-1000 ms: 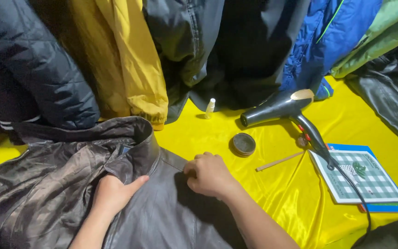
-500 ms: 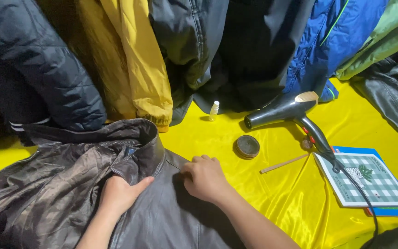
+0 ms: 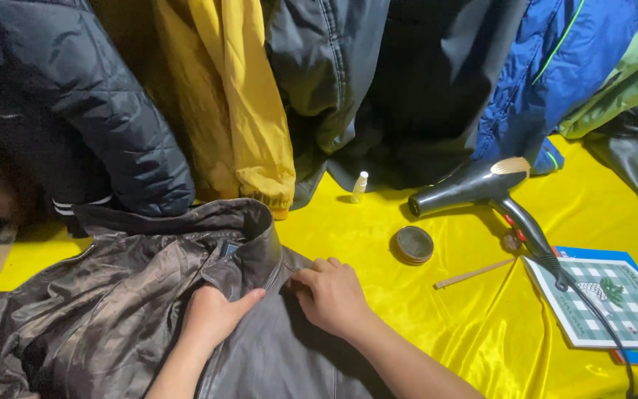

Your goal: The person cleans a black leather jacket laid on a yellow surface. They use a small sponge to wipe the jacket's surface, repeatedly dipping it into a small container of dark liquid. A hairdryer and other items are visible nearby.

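Note:
A dark grey leather jacket lies spread on a yellow satin cloth, its shiny lining turned out on the left. My left hand pinches a fold of the jacket just below the collar. My right hand rests on the jacket's front beside the collar, fingers curled down on the leather, thumb pointing toward the left hand. The two hands sit a few centimetres apart.
Several jackets hang behind: dark quilted, yellow, grey, blue, green. On the cloth lie a black hair dryer, a round tin, a small white bottle, a thin wooden stick and a checked booklet.
Both hands have shifted slightly up toward the collar, and the right hand has moved closer to the left. The view has tilted a little lower.

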